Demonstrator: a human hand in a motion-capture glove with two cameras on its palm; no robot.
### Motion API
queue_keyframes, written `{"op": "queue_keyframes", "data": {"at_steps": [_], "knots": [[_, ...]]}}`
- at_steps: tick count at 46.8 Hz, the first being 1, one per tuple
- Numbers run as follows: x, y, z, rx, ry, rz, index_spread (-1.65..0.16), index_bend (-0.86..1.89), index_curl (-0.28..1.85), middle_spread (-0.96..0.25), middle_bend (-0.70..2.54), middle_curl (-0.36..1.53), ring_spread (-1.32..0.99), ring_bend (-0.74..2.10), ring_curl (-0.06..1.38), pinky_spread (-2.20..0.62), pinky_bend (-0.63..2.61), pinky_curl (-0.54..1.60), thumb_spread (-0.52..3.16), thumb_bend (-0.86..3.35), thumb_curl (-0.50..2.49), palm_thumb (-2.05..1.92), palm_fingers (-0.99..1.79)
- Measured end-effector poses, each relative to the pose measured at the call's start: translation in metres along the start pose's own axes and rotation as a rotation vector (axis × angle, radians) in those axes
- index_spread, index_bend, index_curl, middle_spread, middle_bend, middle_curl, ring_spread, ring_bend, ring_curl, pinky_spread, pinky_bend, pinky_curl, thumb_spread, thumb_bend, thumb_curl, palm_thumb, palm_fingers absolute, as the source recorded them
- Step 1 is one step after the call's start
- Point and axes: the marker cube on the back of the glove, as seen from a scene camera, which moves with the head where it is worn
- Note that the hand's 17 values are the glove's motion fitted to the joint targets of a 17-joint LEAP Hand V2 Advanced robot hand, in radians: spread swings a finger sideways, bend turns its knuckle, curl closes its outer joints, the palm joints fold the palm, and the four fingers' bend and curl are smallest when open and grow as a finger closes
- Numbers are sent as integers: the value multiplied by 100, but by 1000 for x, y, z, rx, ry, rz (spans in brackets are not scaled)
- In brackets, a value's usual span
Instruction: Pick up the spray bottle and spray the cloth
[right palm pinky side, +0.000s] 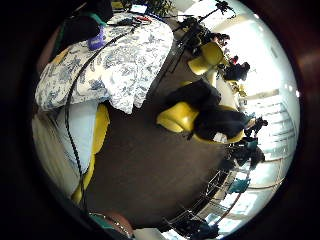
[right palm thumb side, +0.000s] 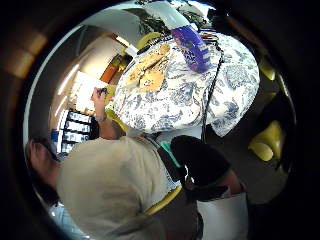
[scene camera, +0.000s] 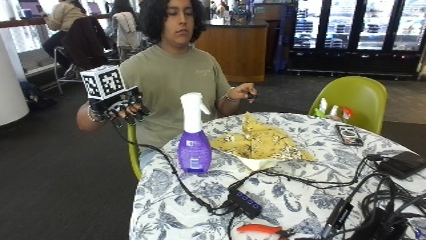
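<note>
Right hand (scene camera: 123, 111), gloved, is raised off the near edge of the bench (scene camera: 313, 200), well apart from everything, palm facing away from the bench. Fingers hang loosely curled, holding nothing. Bare left hand (scene camera: 247, 93) is up behind the bench, pinching a small dark object, not touching task items.

Spray bottle (scene camera: 194, 137) stands upright near the bench edge: purple body, white trigger head, nozzle pointing toward the cloth side. Yellow patterned cloth (scene camera: 263, 142) lies bunched just beside it toward the bench middle; whether they touch, cannot tell. A black cable (scene camera: 160, 160) runs from the glove past the bottle base to a small hub (scene camera: 245, 202).

Step in hand looks like the reach, not yet begun. To do it well: bring the hand across and down to the bottle's white neck, wrap the fingers under the trigger head with the index on the trigger, lift straight up to avoid tipping, keep the cable from dragging the base. Then aim the nozzle at the cloth from near and squeeze.
</note>
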Motion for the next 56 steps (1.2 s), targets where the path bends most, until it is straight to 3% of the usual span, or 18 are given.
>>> {"op": "queue_keyframes", "data": {"at_steps": [14,40,56], "knots": [[-2,1,4,-5,-3,1,-38,14,15,-6,22,18,-10,42,21,18,39,22,92,14,15,39,44],[1,-2,-2,30,-8,27,-41,13,21,-7,19,28,-11,41,27,19,38,30,108,0,25,46,42],[0,-63,10,117,-463,66,-41,13,22,-7,20,31,-11,41,30,20,33,31,108,4,31,66,40]]}}
